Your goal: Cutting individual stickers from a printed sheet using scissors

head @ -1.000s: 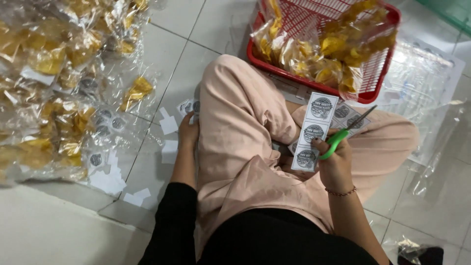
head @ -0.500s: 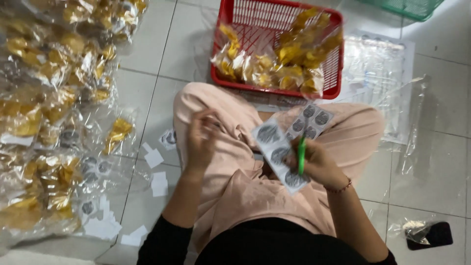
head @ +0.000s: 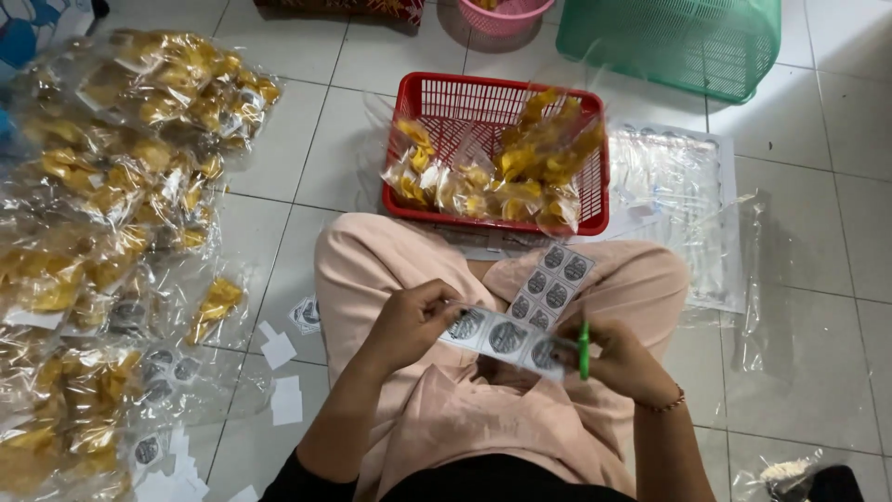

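- While the person sits cross-legged on the tiled floor (head: 818, 232), both hands meet over the lap, holding a sticker sheet (head: 520, 325).
- Left hand (head: 409, 325): fingers pinched on the sheet's near-left end, on a strip of round dark stickers.
- Right hand (head: 618, 358): closed round green-handled scissors (head: 583, 349), also touching the sheet's right end; blades hidden, can't tell if they are open.
- Sheet's long axis runs from the left hand up and right toward the right knee; far end lies loose on the pink trousers.
- Sheet sits between the hands, touching both. Neither is clearly nearer.
- Red basket (head: 595, 167) of bagged yellow snacks sits just past the knees, straight ahead, close.
- Pile of filled clear bags (head: 121, 214) runs down the left side, near the left knee; white backing scraps (head: 279, 351) lie on the tiles between.
- Empty clear bags (head: 678, 195) lie right of the basket; green basket (head: 669, 37) further back.
- Open room: bare tiles to the right; the left is crowded.
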